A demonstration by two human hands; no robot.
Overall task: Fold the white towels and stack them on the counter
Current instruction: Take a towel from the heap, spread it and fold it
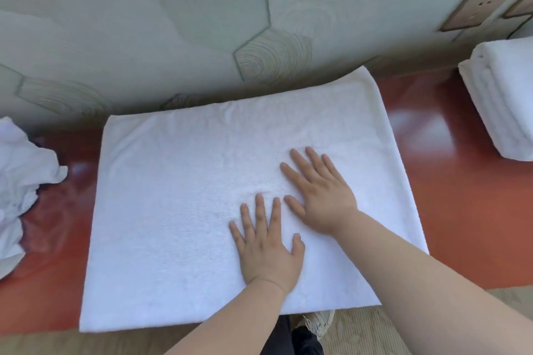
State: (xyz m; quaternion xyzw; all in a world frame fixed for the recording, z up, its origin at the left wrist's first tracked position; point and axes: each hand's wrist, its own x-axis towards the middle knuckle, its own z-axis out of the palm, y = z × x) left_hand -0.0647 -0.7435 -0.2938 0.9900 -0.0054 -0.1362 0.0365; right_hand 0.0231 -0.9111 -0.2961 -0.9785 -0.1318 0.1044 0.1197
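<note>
The left hand and right hand are pressing, fingers spread, on the towel, which is overhanging the counter front. Bare counter is showing on both sides, before a crumpled pile and a folded stack.

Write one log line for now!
left hand: flat on towel | right hand: flat on towel | stack: right | pile: left

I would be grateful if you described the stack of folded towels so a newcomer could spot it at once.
Follow the red-brown counter along the green wall to its right end. The stack sits there, beyond the flat towel in the middle. Unlike that towel and the crumpled pile at the left, it is a thick block of neat folded layers.
</note>
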